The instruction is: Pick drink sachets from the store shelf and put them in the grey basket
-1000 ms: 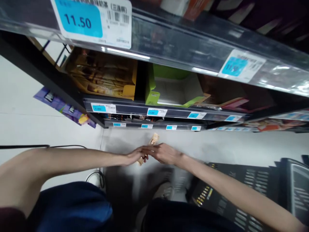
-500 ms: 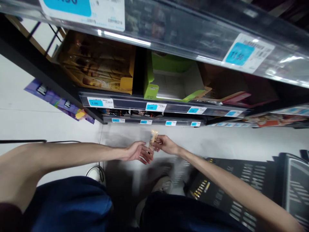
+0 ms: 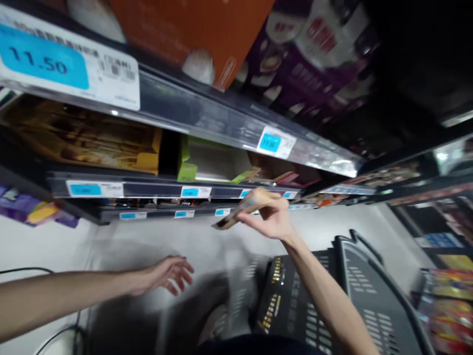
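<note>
My right hand (image 3: 271, 217) is raised in front of the lower shelves and pinches a slim tan snack packet (image 3: 236, 212), which points left and is blurred by motion. My left hand (image 3: 168, 273) hangs lower over the pale floor, fingers apart and holding nothing. A green display box (image 3: 188, 165) sits on the shelf behind the packet, beside a yellow carton (image 3: 84, 143) of brown packets.
Black shelf rails carry blue price tags (image 3: 40, 59). An orange box (image 3: 192, 29) and purple packages (image 3: 314, 44) stand on the top shelf. A dark shopping basket (image 3: 354, 291) sits on the floor at lower right, with more shelves beyond it.
The packet passed from both hands to my right hand alone, which rose toward the shelves. My left hand let go and dropped back. The view swung up and to the right.
</note>
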{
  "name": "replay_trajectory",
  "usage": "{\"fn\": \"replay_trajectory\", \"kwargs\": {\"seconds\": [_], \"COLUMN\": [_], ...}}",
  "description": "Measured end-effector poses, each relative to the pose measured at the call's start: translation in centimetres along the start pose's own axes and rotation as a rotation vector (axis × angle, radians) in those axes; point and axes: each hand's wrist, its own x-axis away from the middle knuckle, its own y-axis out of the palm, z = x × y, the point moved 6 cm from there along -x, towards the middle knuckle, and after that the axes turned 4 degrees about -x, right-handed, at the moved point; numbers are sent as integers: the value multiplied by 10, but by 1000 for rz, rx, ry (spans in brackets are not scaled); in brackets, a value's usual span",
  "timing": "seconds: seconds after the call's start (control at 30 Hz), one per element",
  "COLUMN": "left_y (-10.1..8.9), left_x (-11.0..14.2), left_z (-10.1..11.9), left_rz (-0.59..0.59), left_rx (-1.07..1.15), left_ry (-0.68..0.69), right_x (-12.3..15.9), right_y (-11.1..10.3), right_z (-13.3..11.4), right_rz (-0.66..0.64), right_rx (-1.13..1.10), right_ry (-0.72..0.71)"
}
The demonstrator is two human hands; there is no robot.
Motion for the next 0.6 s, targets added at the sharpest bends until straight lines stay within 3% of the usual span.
{"fn": "replay_trajectory", "kwargs": {"seconds": [0.07, 0.13, 0.2, 0.3, 0.4, 0.6], "left_y": [0, 2, 4, 4, 6, 4], "left_x": [1, 4, 7, 9, 9, 11], "left_z": [3, 6, 8, 7, 5, 1], "left_rz": [-2, 3, 11, 26, 7, -3], "left_rx": [-18, -28, -32, -37, -56, -95], "left_ry": [33, 56, 65, 50, 43, 60], "right_x": [-3, 2, 8, 14, 4, -25], "right_y": [-45, -76, -92, -99, -96, -85], "right_z": [-6, -4, 2, 24, 57, 119], "right_rz": [263, 446, 564, 641, 502, -23], "right_rx": [141, 319, 516, 736, 872, 1088], "right_ry": [-39, -85, -169, -238, -124, 451]}}
